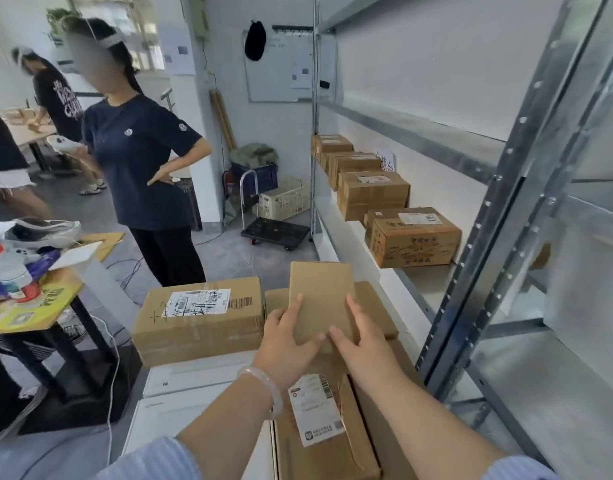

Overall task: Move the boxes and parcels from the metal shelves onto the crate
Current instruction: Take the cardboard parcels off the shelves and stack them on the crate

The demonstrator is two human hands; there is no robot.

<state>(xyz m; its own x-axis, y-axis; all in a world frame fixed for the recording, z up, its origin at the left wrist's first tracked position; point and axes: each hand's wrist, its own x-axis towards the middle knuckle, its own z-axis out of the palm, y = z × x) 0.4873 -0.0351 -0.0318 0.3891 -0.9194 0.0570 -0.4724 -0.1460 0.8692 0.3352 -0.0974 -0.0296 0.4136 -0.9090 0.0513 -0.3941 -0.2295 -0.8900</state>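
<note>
- Both arms reach forward; the left hand (287,336) and right hand (362,341) grip a small plain cardboard box (321,299) from either side, above a stack of parcels (201,320) beside the metal shelves (505,202).
- The crate is hidden under the stack.
- Label writing (315,407) is too blurred to read.

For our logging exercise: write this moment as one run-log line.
left hand + right hand: holding small plain cardboard box | above stacked parcels | four cardboard boxes remain on metal shelf
</note>
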